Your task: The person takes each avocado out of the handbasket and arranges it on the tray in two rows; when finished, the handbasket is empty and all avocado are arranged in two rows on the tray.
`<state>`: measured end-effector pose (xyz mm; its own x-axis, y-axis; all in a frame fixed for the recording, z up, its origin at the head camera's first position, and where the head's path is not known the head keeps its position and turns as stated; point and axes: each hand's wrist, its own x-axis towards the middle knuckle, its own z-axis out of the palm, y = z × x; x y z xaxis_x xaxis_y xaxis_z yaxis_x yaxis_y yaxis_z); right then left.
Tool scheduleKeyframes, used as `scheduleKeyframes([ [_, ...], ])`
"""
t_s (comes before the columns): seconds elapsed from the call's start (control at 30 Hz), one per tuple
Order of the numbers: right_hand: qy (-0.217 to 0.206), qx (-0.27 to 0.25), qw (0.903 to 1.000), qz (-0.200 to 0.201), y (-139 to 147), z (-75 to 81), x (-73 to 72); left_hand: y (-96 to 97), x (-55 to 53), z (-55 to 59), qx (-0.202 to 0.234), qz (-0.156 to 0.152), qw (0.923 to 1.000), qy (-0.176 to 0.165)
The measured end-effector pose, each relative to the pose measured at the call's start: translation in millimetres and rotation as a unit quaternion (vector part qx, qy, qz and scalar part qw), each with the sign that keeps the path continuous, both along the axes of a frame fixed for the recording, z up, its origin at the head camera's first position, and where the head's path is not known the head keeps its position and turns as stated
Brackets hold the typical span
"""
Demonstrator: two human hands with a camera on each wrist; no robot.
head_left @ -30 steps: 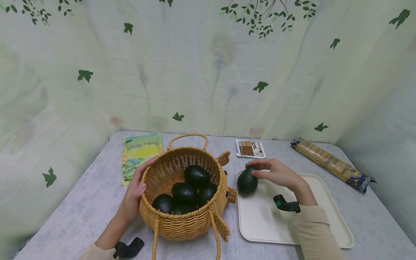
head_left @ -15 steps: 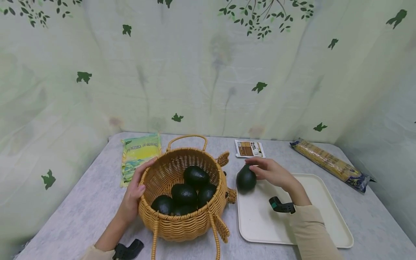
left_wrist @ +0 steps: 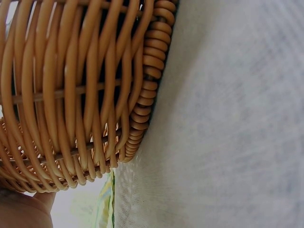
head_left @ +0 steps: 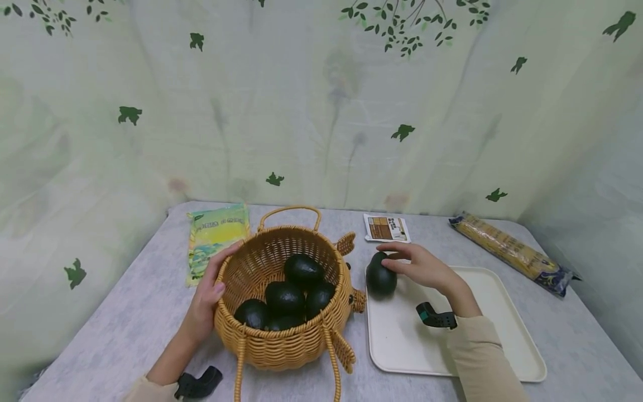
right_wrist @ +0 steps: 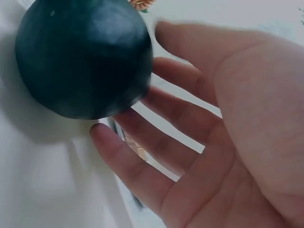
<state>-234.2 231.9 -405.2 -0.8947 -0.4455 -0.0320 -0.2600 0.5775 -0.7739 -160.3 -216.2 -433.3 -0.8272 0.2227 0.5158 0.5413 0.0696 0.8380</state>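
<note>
A round woven wicker basket [head_left: 281, 354] with animal-like trim holds several dark avocados [head_left: 285, 298]. My left hand [head_left: 205, 301] grips the basket's left rim, thumb at the edge. The left wrist view shows the basket's woven side [left_wrist: 71, 95] close up, with only part of the hand [left_wrist: 23, 209] visible below it. At the left end of the white tray [head_left: 417, 340], my right hand [head_left: 419, 269] pinches one more avocado [head_left: 381, 278] near its narrow top. That avocado [right_wrist: 85, 57] stands upright; whether it touches the tray is unclear.
A yellow-green packet [head_left: 218, 237] lies behind the left hand. Behind the tray sits a small white-and-brown packet [head_left: 387, 229]. A long packaged bundle [head_left: 512, 254] lies slanted at the back right. A printed cloth [head_left: 321, 111] hangs behind the table.
The pinched avocado has shifted slightly up and to the left with the right hand, becoming more upright. The left hand and basket stay in place.
</note>
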Motion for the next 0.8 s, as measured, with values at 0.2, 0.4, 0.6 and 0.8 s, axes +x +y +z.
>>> scheduleKeyframes([
  [0.2, -0.008, 0.010, 0.9995, 0.027, 3.1, 3.7, 3.2, -0.5, 0.3, -0.1, -0.007, 0.002, 1.0000, -0.004],
  [0.4, -0.029, 0.021, 0.9976, 0.059, 4.7, 2.4, 4.2, -1.3, -0.4, -1.2, -0.008, 0.003, 1.0000, -0.002],
  [0.6, -0.023, 0.030, 0.9976, 0.058, -0.3, 0.2, 5.1, -1.4, -0.5, -2.2, -0.007, 0.001, 1.0000, 0.000],
  [0.8, -0.036, 0.022, 0.9969, 0.067, -2.8, -2.1, 5.4, -1.5, -1.1, -2.1, -0.006, 0.000, 1.0000, 0.001],
])
